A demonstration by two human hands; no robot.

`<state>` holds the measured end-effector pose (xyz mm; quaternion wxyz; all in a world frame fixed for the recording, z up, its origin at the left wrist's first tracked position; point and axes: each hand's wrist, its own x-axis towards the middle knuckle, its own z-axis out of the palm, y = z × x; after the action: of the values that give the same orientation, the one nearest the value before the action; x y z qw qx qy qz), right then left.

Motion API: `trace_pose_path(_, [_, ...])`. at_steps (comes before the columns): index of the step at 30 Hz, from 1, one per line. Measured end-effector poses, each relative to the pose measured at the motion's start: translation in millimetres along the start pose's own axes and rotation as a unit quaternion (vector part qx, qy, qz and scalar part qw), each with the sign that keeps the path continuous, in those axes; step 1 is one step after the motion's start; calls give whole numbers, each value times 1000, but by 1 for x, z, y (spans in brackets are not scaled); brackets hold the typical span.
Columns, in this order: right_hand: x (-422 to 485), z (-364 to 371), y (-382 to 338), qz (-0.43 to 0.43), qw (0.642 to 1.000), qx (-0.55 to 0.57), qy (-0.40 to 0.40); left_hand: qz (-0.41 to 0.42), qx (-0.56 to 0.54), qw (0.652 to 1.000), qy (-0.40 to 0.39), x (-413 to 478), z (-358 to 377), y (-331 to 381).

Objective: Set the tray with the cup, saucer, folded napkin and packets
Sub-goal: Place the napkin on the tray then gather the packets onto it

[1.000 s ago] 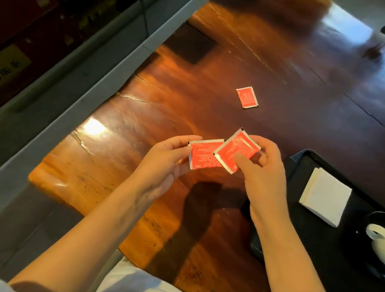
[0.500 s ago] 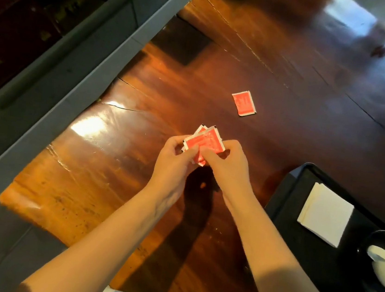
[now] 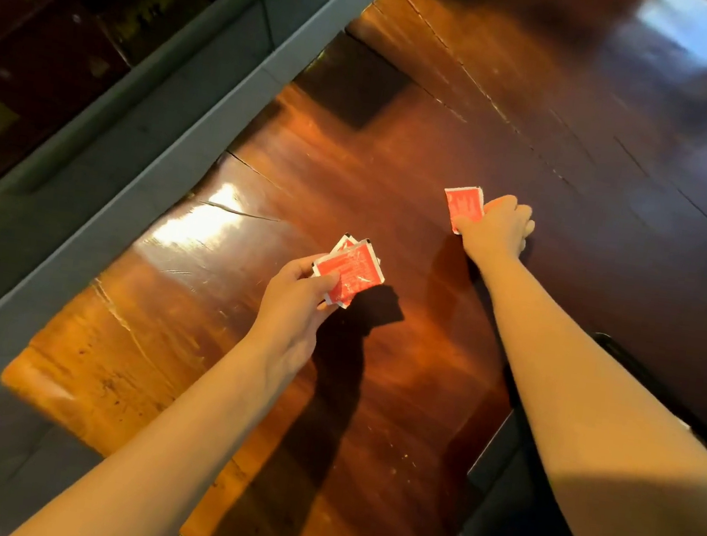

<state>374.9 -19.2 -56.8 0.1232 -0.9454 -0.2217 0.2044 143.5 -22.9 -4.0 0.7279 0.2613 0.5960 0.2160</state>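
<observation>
My left hand [image 3: 294, 300] pinches two stacked red packets [image 3: 351, 270] above the wooden table [image 3: 250, 299]. My right hand [image 3: 501, 228] is stretched out farther back, with its fingers curled on a third red packet [image 3: 464, 205] that lies on the table. Only a corner of the black tray [image 3: 502, 531] shows at the lower right, under my right forearm. The cup, saucer and napkin are hidden or out of view.
The table's left edge runs along a grey ledge [image 3: 97, 200], with dark shelving behind glass beyond it. A bright glare spot sits on the wood left of my left hand. The table's far part is dark and glossy.
Both packets are now stacked in my left hand alone. My right hand let go of them and reached forward to the third packet lying farther back on the table.
</observation>
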Motion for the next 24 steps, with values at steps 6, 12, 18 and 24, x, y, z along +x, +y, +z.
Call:
trace_pose_path(6, [-26, -7, 15, -74, 983, 160, -53, 1, 9, 1000, 7, -1, -5, 0])
trace_pose_path(12, [-103, -57, 19, -61, 883, 434, -171, 43, 34, 998, -5, -14, -5, 1])
trace_pose_path(18, [-160, -97, 25, -173, 887, 376, -205, 61, 36, 993, -100, -48, 6, 1])
trace_pose_path(24, [-193, -116, 38, -207, 918, 318, -113, 74, 11, 974, -215, -91, 12, 5])
